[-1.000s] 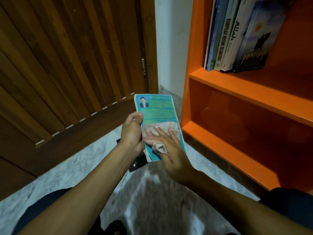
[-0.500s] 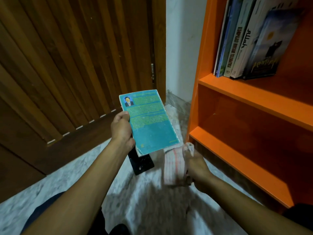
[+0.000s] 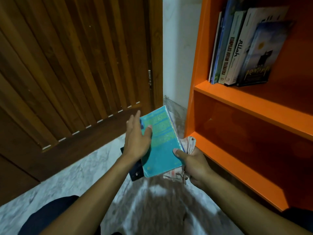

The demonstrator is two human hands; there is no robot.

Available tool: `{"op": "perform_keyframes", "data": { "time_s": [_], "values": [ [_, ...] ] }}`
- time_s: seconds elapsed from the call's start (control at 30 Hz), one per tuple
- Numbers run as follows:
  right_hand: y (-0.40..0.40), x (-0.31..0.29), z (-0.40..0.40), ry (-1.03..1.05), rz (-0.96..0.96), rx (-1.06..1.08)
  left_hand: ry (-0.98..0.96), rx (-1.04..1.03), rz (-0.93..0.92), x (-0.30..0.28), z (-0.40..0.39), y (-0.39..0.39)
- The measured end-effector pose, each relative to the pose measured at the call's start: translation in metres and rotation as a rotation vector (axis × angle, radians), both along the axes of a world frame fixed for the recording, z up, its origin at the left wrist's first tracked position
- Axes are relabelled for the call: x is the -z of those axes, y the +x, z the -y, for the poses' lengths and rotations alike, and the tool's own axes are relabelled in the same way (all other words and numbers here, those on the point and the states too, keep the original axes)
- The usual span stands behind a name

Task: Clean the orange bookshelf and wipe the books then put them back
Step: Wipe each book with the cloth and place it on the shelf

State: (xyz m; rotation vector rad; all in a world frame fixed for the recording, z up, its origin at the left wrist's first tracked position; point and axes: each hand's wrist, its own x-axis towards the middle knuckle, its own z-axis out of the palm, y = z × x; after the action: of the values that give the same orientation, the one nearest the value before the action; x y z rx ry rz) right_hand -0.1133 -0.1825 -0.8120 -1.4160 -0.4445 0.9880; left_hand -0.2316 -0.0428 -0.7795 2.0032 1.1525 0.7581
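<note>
At frame centre, the right hand (image 3: 194, 164) pinches the teal book (image 3: 160, 141) together with the cloth (image 3: 188, 144); the left hand (image 3: 137, 141) lies flat, fingers straight. That bunched hold could let the book slip.

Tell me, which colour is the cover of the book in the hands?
Teal book, with bands of greenish text; head view, the only one, shows it.
</note>
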Motion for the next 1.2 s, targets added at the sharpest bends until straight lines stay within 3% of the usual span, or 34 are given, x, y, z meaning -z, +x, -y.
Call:
{"op": "perform_keyframes", "data": {
  "time_s": [0.17, 0.23, 0.4, 0.5, 0.57, 0.77, 0.83, 0.93, 1.0, 1.07, 1.2],
  "values": [
    [-0.015, 0.015, 0.001, -0.025, 0.457, 0.046, -0.417, 0.164, 0.27, 0.0, 0.034, 0.012],
    [-0.023, 0.014, 0.008, -0.018, 0.733, 0.01, -0.414, 0.099, 0.347, 0.006, 0.039, 0.015],
    [-0.026, 0.017, 0.011, 0.054, 1.064, -0.093, -0.44, -0.087, 0.574, 0.016, 0.03, 0.016],
    [-0.017, 0.011, 0.007, 0.183, 1.039, -0.215, -0.502, -0.152, 0.624, 0.016, 0.02, 0.013],
    [-0.01, -0.005, 0.003, 0.182, 0.789, -0.229, -0.529, -0.146, 0.671, 0.012, 0.016, 0.012],
    [0.05, -0.028, -0.006, 0.087, 0.303, 0.37, -0.545, 0.005, 0.646, -0.002, 0.011, 0.002],
    [0.062, -0.038, -0.002, 0.135, 0.415, 0.429, -0.53, 0.093, 0.607, -0.006, 0.013, -0.001],
    [0.072, -0.049, -0.001, 0.25, 0.905, 0.268, -0.483, 0.263, 0.514, -0.008, 0.021, -0.001],
    [0.074, -0.047, -0.005, 0.19, 1.152, 0.153, -0.468, 0.373, 0.49, -0.01, 0.029, 0.003],
    [0.068, -0.045, -0.008, 0.121, 1.204, 0.065, -0.492, 0.425, 0.533, -0.01, 0.035, 0.008],
    [0.052, -0.027, -0.008, 0.176, 1.093, 0.041, -0.547, 0.432, 0.616, -0.005, 0.032, 0.009]
  ]
}}
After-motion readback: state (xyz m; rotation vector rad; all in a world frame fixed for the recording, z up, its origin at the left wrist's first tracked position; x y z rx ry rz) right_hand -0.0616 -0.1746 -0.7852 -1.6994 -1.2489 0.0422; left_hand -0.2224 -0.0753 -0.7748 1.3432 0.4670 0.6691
